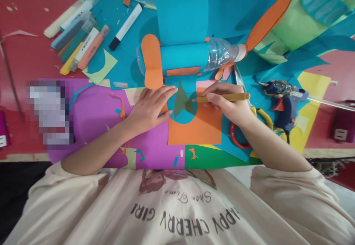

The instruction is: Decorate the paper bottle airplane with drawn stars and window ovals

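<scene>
My right hand (226,100) grips a yellow marker (237,97), its tip touching the rounded blue wing (181,118) of a bottle plane. Olive-coloured patches (180,101) mark that wing's surface. Fingers stretched out, my left hand (152,106) lies flat at the wing's left edge. The plane's body is a clear plastic bottle (220,54) wrapped in blue paper, lying sideways just beyond my hands. An orange rounded strip (152,62) crosses its left end, and a long orange oval (269,21) sticks out near its neck. Below the wing is an orange paper sheet (198,134).
Several markers (79,34) lie at upper left, with a white marker (126,27) apart from them. A glue gun (288,104) and scissors (240,136) are at right. Purple paper (97,112) with scraps spreads at left, near a blurred rectangular object (51,112).
</scene>
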{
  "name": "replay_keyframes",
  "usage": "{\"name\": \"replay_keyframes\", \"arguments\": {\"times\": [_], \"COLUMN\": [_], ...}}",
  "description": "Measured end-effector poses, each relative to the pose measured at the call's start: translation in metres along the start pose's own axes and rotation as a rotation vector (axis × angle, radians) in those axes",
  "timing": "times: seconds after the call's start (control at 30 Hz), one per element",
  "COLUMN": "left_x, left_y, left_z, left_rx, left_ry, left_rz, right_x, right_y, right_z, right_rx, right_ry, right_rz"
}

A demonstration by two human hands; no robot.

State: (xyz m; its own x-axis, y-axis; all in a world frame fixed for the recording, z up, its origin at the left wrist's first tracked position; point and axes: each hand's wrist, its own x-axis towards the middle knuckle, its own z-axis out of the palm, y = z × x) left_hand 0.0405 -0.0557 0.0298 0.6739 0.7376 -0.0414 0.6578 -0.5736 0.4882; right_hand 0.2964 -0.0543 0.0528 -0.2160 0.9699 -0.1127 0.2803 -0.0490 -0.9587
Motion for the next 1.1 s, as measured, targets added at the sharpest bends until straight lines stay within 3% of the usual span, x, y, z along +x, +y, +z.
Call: {"name": "replay_keyframes", "arguments": {"times": [0.2, 0.53, 1.1], "left_x": [-0.002, -0.004, -0.002], "left_y": [0.000, -0.002, -0.002], "left_z": [-0.002, 0.002, 0.001], "left_rx": [0.044, 0.090, 0.066], "left_ry": [-0.038, 0.004, -0.018], "left_rz": [0.043, 0.108, 0.106], "right_x": [-0.001, -0.002, -0.002], "right_y": [0.004, 0.007, 0.011], "right_z": [-0.003, -0.002, -0.001], "right_rx": [-0.050, -0.033, -0.050], "right_ry": [0.010, -0.047, -0.078], "right_rz": [-0.057, -0.071, -0.085]}}
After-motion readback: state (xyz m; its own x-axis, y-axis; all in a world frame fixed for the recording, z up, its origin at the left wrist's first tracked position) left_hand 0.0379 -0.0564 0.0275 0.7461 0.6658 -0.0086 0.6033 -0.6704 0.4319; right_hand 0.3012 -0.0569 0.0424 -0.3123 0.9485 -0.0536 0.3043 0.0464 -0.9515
